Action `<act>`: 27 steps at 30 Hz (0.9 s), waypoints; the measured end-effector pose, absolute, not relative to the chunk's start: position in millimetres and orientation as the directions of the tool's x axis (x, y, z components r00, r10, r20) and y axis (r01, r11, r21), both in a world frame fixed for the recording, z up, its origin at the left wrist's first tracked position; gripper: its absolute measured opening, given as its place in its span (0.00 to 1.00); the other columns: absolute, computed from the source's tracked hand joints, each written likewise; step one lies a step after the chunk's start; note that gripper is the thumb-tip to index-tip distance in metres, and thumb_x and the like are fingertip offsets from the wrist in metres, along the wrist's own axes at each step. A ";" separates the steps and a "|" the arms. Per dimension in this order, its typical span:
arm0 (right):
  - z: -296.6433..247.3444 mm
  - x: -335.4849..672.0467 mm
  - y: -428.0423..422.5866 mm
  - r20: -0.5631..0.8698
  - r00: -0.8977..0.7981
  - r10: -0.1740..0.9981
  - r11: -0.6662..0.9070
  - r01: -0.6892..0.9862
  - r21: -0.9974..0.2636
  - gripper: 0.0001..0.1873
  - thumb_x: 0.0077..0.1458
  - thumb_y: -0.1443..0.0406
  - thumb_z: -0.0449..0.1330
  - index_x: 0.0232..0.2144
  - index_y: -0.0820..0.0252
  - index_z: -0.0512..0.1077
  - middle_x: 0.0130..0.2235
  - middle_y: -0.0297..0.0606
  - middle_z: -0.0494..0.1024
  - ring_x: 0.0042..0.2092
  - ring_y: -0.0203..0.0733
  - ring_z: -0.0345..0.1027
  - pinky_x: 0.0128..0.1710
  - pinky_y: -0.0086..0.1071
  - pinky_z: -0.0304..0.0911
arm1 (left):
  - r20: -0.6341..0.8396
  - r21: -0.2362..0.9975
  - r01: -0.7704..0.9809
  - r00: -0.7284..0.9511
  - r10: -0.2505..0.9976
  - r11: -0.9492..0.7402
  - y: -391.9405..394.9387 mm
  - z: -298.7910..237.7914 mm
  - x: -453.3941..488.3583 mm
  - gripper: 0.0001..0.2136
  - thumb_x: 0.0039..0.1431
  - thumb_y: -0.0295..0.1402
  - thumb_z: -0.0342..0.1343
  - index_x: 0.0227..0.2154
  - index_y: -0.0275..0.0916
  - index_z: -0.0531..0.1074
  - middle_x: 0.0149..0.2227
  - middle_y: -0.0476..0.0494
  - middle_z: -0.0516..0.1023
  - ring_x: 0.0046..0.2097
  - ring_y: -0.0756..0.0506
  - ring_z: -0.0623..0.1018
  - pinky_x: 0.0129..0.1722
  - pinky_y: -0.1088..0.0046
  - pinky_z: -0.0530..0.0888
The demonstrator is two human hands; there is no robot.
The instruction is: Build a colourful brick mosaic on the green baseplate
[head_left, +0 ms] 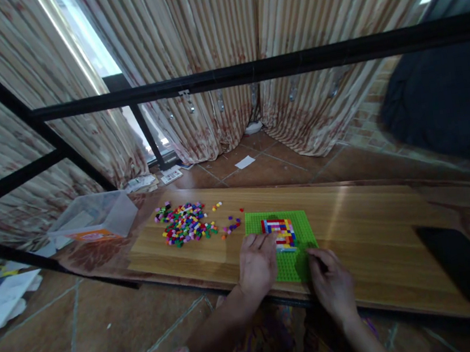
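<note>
A green studded baseplate (pixel 303 224) lies on the wooden board. Toy building bricks (pixel 282 230) in red, white, yellow, blue and other colours form a patch on its middle. My left hand (pixel 258 264) reaches over the plate's left side, its bent fingers close together against the patch's left edge. It covers part of the bricks, and whatever its fingertips hold is hidden. At the plate's right edge is my right hand (pixel 331 281), with thumb and forefinger closed at the rim and the other fingers curled in.
Loose bricks (pixel 187 223) form a pile to the left, with a few strays (pixel 230 228) nearer the plate. A clear plastic bin (pixel 111 211) stands at the far left. A black flat object (pixel 464 268) lies on the right. A black metal rail (pixel 223 77) crosses before the curtains.
</note>
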State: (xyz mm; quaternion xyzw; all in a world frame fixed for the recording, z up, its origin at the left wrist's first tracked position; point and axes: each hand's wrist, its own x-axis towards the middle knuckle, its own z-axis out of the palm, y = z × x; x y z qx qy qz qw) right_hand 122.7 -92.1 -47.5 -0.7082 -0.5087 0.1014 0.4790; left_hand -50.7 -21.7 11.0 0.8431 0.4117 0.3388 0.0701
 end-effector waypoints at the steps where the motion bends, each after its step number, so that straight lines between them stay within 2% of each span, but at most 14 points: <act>1: -47.7 122.8 -92.2 0.343 0.464 0.816 -0.027 0.625 -0.780 0.17 0.61 0.56 0.52 0.38 0.57 0.76 0.41 0.43 0.80 0.43 0.47 0.74 0.44 0.41 0.68 | 0.524 0.424 0.662 0.378 0.764 -0.618 -18.6 10.6 -58.0 0.13 0.67 0.27 0.49 0.50 0.40 0.72 0.41 0.43 0.81 0.42 0.44 0.76 0.45 0.64 0.74; 6: -48.8 124.4 -94.5 0.339 0.462 0.820 -0.046 0.643 -0.765 0.18 0.60 0.54 0.52 0.39 0.57 0.77 0.40 0.42 0.80 0.42 0.47 0.74 0.43 0.40 0.68 | 0.486 0.543 0.749 0.088 0.870 -0.380 1.3 -0.8 -107.4 0.09 0.64 0.24 0.51 0.42 0.39 0.75 0.40 0.43 0.80 0.43 0.43 0.78 0.47 0.63 0.75; 10: -50.0 125.9 -95.8 0.346 0.468 0.813 -0.064 0.664 -0.745 0.19 0.60 0.52 0.52 0.38 0.56 0.77 0.42 0.43 0.80 0.42 0.48 0.75 0.42 0.39 0.68 | 0.406 0.592 0.773 -0.040 0.913 -0.228 11.9 -10.9 -136.1 0.09 0.61 0.23 0.54 0.40 0.39 0.76 0.38 0.43 0.80 0.44 0.43 0.78 0.47 0.64 0.75; 16: -48.7 126.1 -95.9 0.342 0.458 0.820 -0.072 0.676 -0.733 0.19 0.60 0.52 0.52 0.39 0.56 0.77 0.41 0.43 0.80 0.42 0.48 0.75 0.40 0.39 0.68 | 0.309 0.525 0.834 0.001 0.951 -0.171 20.2 -12.7 -139.0 0.09 0.58 0.23 0.57 0.39 0.38 0.77 0.39 0.42 0.80 0.45 0.42 0.77 0.48 0.64 0.73; 21: -46.5 124.7 -95.2 0.351 0.459 0.816 -0.069 0.681 -0.729 0.19 0.60 0.53 0.51 0.38 0.56 0.77 0.40 0.42 0.80 0.40 0.47 0.75 0.40 0.38 0.68 | 0.286 0.479 0.858 0.047 0.957 -0.186 24.5 -12.8 -136.5 0.07 0.60 0.23 0.55 0.34 0.38 0.77 0.38 0.42 0.79 0.43 0.42 0.76 0.48 0.64 0.72; 23: -46.4 124.3 -95.2 0.363 0.454 0.814 -0.055 0.682 -0.729 0.18 0.60 0.53 0.52 0.38 0.56 0.77 0.39 0.41 0.79 0.40 0.46 0.75 0.39 0.37 0.68 | 0.287 0.499 0.844 0.052 0.956 -0.196 23.1 -11.8 -135.4 0.07 0.61 0.24 0.54 0.33 0.39 0.76 0.37 0.42 0.79 0.43 0.43 0.77 0.47 0.64 0.72; 27: -46.2 123.6 -95.2 0.368 0.451 0.813 -0.043 0.676 -0.735 0.17 0.61 0.54 0.52 0.38 0.56 0.77 0.39 0.41 0.79 0.40 0.46 0.75 0.39 0.37 0.68 | 0.268 0.639 0.731 0.083 0.960 -0.241 7.7 -2.6 -123.0 0.08 0.64 0.24 0.51 0.36 0.39 0.74 0.38 0.44 0.79 0.41 0.46 0.78 0.43 0.70 0.74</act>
